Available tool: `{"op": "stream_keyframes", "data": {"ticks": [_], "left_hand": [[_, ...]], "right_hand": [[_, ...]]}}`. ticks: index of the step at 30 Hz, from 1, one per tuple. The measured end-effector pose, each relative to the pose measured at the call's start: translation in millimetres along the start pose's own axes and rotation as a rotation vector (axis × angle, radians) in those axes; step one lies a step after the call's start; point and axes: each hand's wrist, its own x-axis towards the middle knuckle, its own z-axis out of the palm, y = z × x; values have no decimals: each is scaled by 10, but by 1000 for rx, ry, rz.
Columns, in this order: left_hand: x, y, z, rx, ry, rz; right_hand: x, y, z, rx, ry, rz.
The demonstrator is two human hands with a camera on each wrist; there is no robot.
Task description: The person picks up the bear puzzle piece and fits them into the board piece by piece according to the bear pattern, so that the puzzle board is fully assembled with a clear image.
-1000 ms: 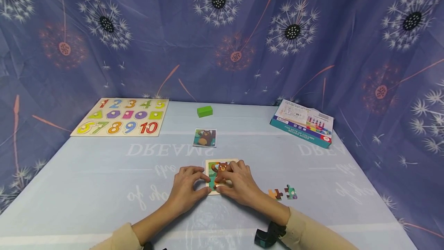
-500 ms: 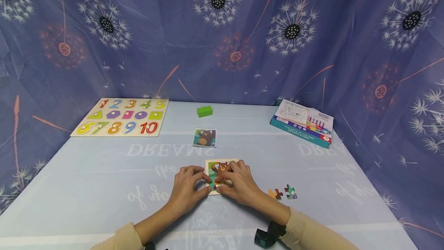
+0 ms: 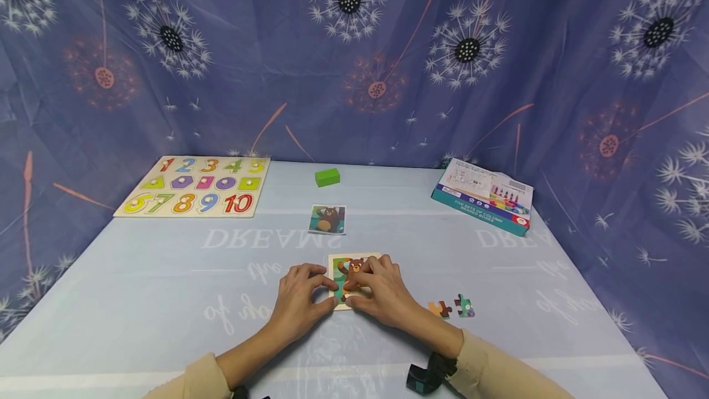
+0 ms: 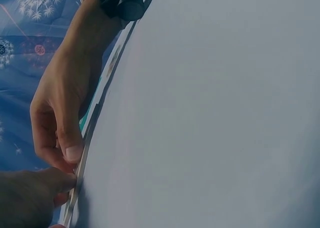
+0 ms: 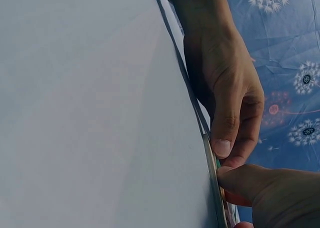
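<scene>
A pale blue table (image 3: 166, 300) printed with mirrored lettering fills the scene, with a dandelion-patterned curtain (image 3: 354, 48) hung behind and to both sides of it. At the far left corner lies the number board (image 3: 194, 193), a tray whose recesses hold coloured numerals one to ten and a middle row of five shapes, each seated in its own slot. At the far right lies a flat game box (image 3: 483, 196), closed, so its contents cannot be seen. A small green block (image 3: 327, 177) sits at the far middle, and nearer, a bear picture card (image 3: 327, 219) lies flat.

Just in front of that card, at the near middle of the table, lies the bear puzzle frame (image 3: 339, 263), a small tray partly filled with fitted pieces showing a brown bear; the hands cover its near half. The left hand (image 3: 299, 302) rests on the frame's left edge, fingers curled, thumb and forefinger pinching the rim. The right hand (image 3: 384, 291) lies over the frame's right side, fingers bent down and pressed onto a piece inside it, thumb at the near edge. In both wrist views the thumbs meet at the thin edge of the frame.

Two loose puzzle pieces (image 3: 451, 308) lie just right of the right hand, outside the frame.
</scene>
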Motion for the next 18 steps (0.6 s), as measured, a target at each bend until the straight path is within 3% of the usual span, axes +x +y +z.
{"op": "stream_keyframes", "data": {"ticks": [5,18], "left_hand": [[10,-2,-2,18,-6,10],[1,-25,-7,-40,-11,-19]], "right_hand": [[10,5,-2,5,0,7],[-8,24,14,11,2,19]]}}
